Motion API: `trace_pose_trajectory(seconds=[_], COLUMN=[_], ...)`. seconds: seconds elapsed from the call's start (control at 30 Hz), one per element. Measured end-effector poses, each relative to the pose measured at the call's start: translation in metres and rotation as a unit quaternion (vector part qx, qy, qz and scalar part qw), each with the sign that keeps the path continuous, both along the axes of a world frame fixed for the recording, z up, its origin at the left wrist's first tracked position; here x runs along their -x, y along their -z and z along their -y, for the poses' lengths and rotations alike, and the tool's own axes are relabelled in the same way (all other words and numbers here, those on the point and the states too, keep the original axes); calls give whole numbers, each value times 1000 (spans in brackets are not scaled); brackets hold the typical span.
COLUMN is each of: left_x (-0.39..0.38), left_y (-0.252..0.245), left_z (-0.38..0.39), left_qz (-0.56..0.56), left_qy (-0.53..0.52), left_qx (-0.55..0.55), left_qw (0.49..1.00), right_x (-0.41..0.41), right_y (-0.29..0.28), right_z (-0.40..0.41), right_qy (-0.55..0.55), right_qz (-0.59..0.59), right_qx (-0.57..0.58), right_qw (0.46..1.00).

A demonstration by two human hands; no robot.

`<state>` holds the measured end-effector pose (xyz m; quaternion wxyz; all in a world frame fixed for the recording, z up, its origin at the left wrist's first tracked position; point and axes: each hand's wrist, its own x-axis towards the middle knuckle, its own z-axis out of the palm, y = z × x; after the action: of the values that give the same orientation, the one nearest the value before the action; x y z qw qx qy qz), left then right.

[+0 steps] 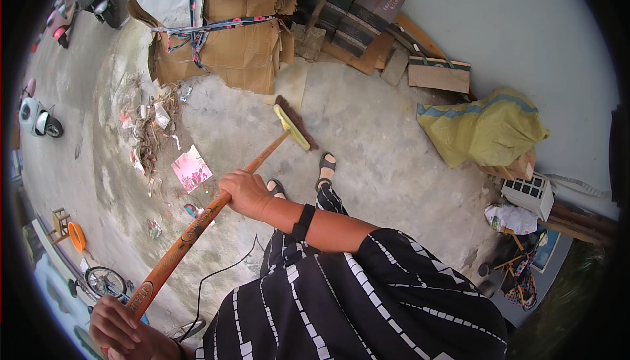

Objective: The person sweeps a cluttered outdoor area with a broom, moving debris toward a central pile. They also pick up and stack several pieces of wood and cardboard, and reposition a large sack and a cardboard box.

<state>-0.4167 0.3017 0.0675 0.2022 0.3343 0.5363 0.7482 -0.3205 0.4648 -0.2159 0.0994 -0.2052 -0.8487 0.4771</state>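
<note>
My right hand grips the middle of the orange-brown handle of a push broom. Nearer the handle's end, at the lower left, my left hand is closed round it. The broom's yellow head, with dark brown bristles, rests on the concrete floor just ahead of my feet. Left of it lies a heap of litter with dry twigs and scraps of paper and plastic. A pink flower-printed sheet lies beside the heap, and small scraps are scattered below it.
Flattened cardboard tied with patterned cloth stands ahead, beside stacked dark boxes. Along the right wall are a yellow woven sack and a white slotted container. Scooters, an orange basin and a bicycle stand at left.
</note>
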Motion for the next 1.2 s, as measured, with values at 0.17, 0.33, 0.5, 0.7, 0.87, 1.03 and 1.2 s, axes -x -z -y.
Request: trace_pose_trajectory(seconds=[0.17,0.33,0.5,0.7,0.87,1.03,1.2], left_x=[-16,-62,-123,-121,-111,-168,-179], left_y=[35,88,122,50,21,94,95], left_z=[-64,-174,-264,-298,-328,-380,-387], left_qz=[39,40,21,-65,23,19,-16], left_qy=[64,170,184,104,197,342,324], left_qx=[57,94,139,125,-4,67,138], left_qw=[996,980,973,985,980,937,936], right_x=[-94,-170,-208,-185,-209,-291,-267], right_y=[5,43,106,66,17,72,126], right_z=[-103,-201,-262,-243,-262,-316,-293], right_qy=[131,311,353,214,281,393,372], right_qz=[67,72,86,40,42,140,63], right_qx=[-53,-91,-86,-14,-38,-40,55], right_qw=[988,943,928,976,958,908,925])
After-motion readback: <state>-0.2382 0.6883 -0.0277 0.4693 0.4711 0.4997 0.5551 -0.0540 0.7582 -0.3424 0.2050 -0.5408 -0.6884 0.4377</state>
